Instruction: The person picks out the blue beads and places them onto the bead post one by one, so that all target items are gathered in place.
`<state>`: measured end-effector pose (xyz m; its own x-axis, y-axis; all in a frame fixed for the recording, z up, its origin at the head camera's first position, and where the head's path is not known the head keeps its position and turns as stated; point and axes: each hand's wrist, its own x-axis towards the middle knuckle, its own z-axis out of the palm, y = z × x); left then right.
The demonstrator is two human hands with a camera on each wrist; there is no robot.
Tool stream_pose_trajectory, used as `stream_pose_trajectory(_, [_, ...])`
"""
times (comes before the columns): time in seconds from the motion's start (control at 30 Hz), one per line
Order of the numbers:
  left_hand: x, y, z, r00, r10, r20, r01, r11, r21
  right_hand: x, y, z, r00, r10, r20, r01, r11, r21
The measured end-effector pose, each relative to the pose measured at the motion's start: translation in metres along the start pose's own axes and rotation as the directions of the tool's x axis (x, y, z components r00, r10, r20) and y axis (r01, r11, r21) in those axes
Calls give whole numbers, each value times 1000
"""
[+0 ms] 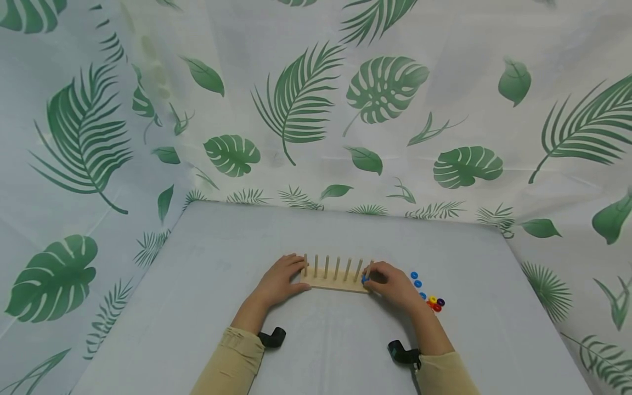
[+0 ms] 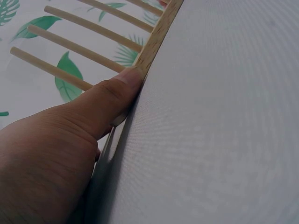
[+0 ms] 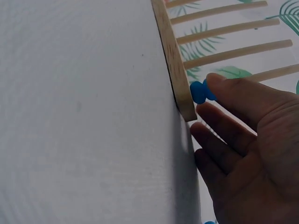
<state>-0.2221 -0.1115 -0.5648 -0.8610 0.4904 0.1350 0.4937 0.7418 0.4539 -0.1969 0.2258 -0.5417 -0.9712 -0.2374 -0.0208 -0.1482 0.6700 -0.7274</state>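
A pale wooden peg board (image 1: 336, 282) with a row of several upright pegs rests on the table. My left hand (image 1: 281, 280) holds its left end, the thumb (image 2: 124, 84) against the front edge and the other fingers around the far side. At the right end, my right hand (image 1: 392, 282) pinches a blue ring (image 3: 210, 90) on the last peg. Another blue ring (image 3: 197, 93) sits on that peg, right against the base. The pinching index finger is mostly hidden behind the thumb in the right wrist view.
Right of the right hand lie loose blue rings (image 1: 414, 275), a yellow ring (image 1: 433, 299), a dark purple ring (image 1: 441, 302) and red rings (image 1: 436, 308). A leaf-patterned curtain (image 1: 316, 109) surrounds the white table (image 1: 237, 236).
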Motion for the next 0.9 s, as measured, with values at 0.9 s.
stream_pose_trajectory(0.9, [-1,-1,0,1000,-13,7,13,1000,-7,-27,26,-90,989,141,-39,-143,988,-65])
